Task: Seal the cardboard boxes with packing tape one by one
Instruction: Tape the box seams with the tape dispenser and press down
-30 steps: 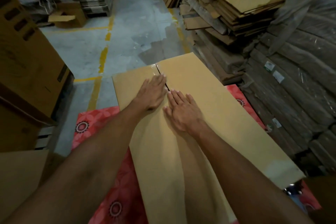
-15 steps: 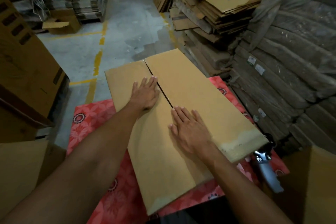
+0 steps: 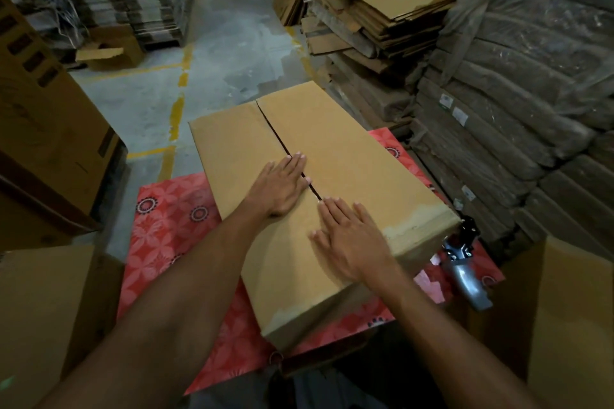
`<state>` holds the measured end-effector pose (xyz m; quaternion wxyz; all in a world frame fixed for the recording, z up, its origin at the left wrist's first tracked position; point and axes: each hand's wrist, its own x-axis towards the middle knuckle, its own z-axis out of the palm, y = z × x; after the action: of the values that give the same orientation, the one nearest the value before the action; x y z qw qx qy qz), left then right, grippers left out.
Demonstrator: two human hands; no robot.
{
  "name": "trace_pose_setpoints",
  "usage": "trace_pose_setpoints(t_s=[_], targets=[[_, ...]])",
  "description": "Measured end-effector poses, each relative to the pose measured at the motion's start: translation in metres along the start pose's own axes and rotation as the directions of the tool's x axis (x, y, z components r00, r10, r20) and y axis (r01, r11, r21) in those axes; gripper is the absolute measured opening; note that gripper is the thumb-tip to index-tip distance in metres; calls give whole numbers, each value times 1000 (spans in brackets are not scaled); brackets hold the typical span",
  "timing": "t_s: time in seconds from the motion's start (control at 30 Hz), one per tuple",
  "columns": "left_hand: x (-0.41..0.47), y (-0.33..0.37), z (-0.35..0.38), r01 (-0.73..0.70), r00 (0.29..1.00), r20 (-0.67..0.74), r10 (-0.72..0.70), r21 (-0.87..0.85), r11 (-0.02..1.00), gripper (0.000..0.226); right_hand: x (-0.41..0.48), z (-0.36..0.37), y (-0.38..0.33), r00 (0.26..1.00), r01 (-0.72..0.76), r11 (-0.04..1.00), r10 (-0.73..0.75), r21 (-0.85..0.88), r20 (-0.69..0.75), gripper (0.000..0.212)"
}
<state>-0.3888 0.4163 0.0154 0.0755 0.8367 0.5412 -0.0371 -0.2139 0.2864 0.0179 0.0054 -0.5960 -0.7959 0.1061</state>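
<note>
Flat and spread, our left hand [image 3: 278,188] and right hand [image 3: 349,237] press the closed flaps of the long brown cardboard box [image 3: 349,156] beside its centre seam [image 3: 270,129]; it lies on a red floral mat [image 3: 172,229], with a grey tape dispenser [image 3: 465,271] near right.

The box [image 3: 349,149] you pressed was matt brown cardboard, smooth, scuffed pale along its near edges. The red floral sheet [image 3: 172,229] beneath looked slightly glossy; the grey tool [image 3: 465,277] shone.
</note>
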Motion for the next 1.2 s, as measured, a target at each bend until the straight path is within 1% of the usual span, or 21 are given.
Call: trace_pose_setpoints(t_s=[0.07, 0.13, 0.23, 0.33, 0.4, 0.47, 0.5, 0.57, 0.63, 0.7, 0.77, 0.83, 0.93, 1.0, 1.07, 1.2], targets=[[1, 0, 0, 21, 1000, 4, -21, -4, 1000, 64, -34, 1, 2, 1000, -21, 1000, 21, 8, -3, 75], [1, 5, 0, 45, 999, -6, -46, -30, 999, 67, -53, 3, 3, 999, -28, 1000, 28, 3, -33, 68], [-14, 34, 8, 21, 1000, -15, -23, -73, 997, 79, -53, 6, 4, 995, -29, 999, 26, -22, -96, 68], [-31, 61, 21, 37, 999, -26, -40, -97, 995, 82, -50, 10, 6, 993, -25, 999, 21, -34, -113, 69], [-34, 64, 22, 58, 997, -34, -62, -113, 992, 82, -50, 12, 8, 992, -16, 999, 11, -44, -123, 69], [-34, 61, 20, 56, 998, -30, -60, -120, 991, 83, -52, 14, 7, 985, -20, 999, 11, -48, -173, 68], [-35, 61, 19, 57, 998, -31, -61, -119, 991, 84, -55, 16, 5, 977, -41, 999, 34, -30, -209, 67], [-36, 60, 18, 71, 996, -41, -76, -113, 991, 85, -67, 24, -4, 948, -117, 991, 132, 67, -290, 65], [-38, 61, 18, 93, 993, -56, -99, -111, 990, 85, -88, 41, -16, 910, -190, 967, 239, 172, -339, 64], [-39, 62, 17, 110, 991, -69, -118, -112, 988, 85, -103, 55, -28, 867, -265, 919, 360, 293, -345, 65], [-40, 63, 17, 123, 989, -72, -132, -116, 986, 85, -106, 61, -41, 833, -303, 842, 462, 447, -305, 71], [-43, 64, 18, 142, 986, -70, -151, -117, 983, 84, -102, 60, -52, 819, -284, 783, 498, 553, -285, 83], [-51, 63, 18, 185, 979, -66, -193, -112, 976, 81, -98, 59, -52, 819, -230, 771, 483, 593, -310, 93], [-58, 62, 20, 215, 972, -69, -223, -111, 970, 80, -98, 63, -46, 834, -181, 772, 448, 609, -321, 93], [-66, 59, 23, 255, 962, -73, -265, -117, 960, 80, -98, 66, -39, 852, -98, 756, 400, 647, -338, 90], [-90, 58, 32, 388, 912, -102, -397, -97, 916, 83, -92, 64, -17, 896, 110, 680, 247, 725, -368, 88]])
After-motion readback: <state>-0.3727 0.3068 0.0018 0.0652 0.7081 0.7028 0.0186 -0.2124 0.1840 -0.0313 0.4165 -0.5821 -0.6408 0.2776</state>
